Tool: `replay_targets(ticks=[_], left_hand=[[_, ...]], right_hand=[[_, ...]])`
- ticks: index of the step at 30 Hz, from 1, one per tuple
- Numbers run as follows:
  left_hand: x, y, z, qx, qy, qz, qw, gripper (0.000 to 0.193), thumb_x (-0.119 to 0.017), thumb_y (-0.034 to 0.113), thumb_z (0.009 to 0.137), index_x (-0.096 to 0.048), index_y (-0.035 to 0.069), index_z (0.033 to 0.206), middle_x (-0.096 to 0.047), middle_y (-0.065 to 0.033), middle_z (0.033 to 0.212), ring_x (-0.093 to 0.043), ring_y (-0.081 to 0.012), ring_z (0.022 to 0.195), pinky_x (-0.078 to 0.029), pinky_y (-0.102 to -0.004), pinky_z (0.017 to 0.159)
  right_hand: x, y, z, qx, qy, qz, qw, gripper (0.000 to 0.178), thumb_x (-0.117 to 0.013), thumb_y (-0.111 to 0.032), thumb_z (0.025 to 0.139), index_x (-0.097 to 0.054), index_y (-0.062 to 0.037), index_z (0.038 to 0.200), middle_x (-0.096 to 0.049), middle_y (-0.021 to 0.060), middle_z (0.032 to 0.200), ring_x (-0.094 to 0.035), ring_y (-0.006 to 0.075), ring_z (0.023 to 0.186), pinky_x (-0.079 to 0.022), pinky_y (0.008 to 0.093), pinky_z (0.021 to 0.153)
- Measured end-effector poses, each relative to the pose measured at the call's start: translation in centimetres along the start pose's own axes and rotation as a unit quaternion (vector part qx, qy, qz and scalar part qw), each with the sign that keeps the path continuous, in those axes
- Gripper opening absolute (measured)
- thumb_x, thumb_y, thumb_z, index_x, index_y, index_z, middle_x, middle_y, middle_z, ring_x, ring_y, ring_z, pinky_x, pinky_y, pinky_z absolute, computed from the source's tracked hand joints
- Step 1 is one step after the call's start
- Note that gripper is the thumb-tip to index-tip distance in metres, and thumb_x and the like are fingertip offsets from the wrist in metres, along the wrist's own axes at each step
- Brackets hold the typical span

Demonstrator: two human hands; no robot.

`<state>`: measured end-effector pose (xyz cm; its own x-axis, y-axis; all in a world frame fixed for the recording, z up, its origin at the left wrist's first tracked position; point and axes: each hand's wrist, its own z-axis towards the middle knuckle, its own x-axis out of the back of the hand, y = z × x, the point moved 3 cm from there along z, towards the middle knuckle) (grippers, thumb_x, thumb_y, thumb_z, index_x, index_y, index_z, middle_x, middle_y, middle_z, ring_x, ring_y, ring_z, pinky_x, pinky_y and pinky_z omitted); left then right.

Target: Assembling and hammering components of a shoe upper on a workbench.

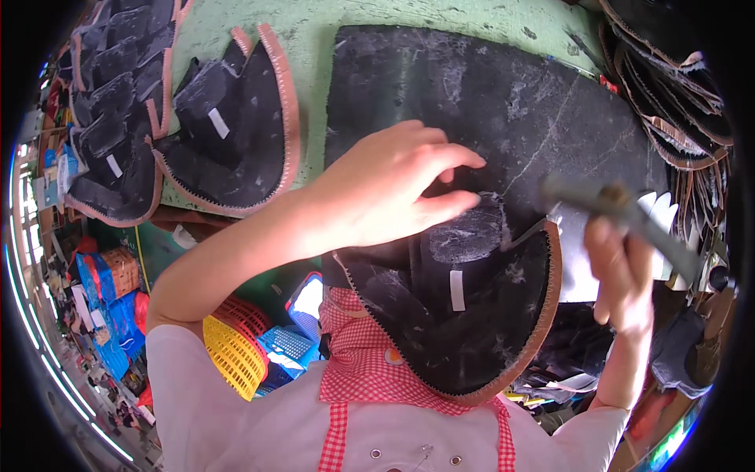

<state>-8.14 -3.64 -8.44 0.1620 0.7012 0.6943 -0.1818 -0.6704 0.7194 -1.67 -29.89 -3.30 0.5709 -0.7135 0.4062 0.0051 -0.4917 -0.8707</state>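
My left hand (393, 189) hovers over the upper end of a black shoe upper (409, 307). Its thumb and index finger are apart, and nothing shows between them. The upper has a brown zigzag-stitched edge and a small white strip stuck on it. It lies partly on a dark slab (440, 86) and hangs over the near edge toward my apron. To the right, my right hand (621, 275) is closed round the handle of a hammer (653, 228), raised and blurred by motion. The grey metal head shows above my fingers; most of the handle is hidden.
More brown-edged uppers (244, 134) lie on the green table (311, 63) at the left, some overlapping in a row. A stack of dark pieces (668, 94) stands at the far right. Below left are a yellow basket (232, 354) and a blue basket (287, 346).
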Motion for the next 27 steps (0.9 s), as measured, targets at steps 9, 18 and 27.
replay_targets(ticks=[9,18,27], left_hand=[[-1.7,-1.1,5.3,-0.141,-0.043,-0.007,0.989,0.012,-0.077,0.011,0.075,-0.074,0.012,0.087,-0.067,0.0009,0.074,-0.06,-0.0163,0.077,-0.047,-0.0324,0.077],[-1.0,-1.7,6.4,-0.321,-0.027,0.053,0.945,0.018,-0.082,0.016,0.066,-0.069,0.015,0.078,-0.059,0.0046,0.083,-0.057,-0.0179,0.089,-0.044,-0.0345,0.081],[-1.1,-1.7,6.3,-0.372,-0.034,0.046,0.927,0.012,-0.072,0.017,0.067,-0.068,0.016,0.078,-0.059,0.0038,0.085,-0.058,-0.0189,0.089,-0.045,-0.0361,0.083]], right_hand=[[-4.8,0.0,-0.7,0.071,-0.164,-0.182,0.967,0.02,-0.063,0.002,0.087,-0.053,0.0025,0.104,-0.062,0.0163,0.073,-0.067,0.0322,0.063,-0.046,0.0325,0.056],[-3.9,0.4,0.2,-0.035,-0.174,-0.1,0.979,0.026,-0.062,-0.003,0.087,-0.057,0.0036,0.111,-0.062,0.0122,0.075,-0.061,0.0195,0.064,-0.045,0.0298,0.061],[-4.6,-1.7,1.8,0.095,-0.132,-0.213,0.963,0.015,-0.062,-0.002,0.092,-0.056,-0.0004,0.105,-0.064,0.0144,0.078,-0.069,0.0239,0.061,-0.049,0.0274,0.053]])
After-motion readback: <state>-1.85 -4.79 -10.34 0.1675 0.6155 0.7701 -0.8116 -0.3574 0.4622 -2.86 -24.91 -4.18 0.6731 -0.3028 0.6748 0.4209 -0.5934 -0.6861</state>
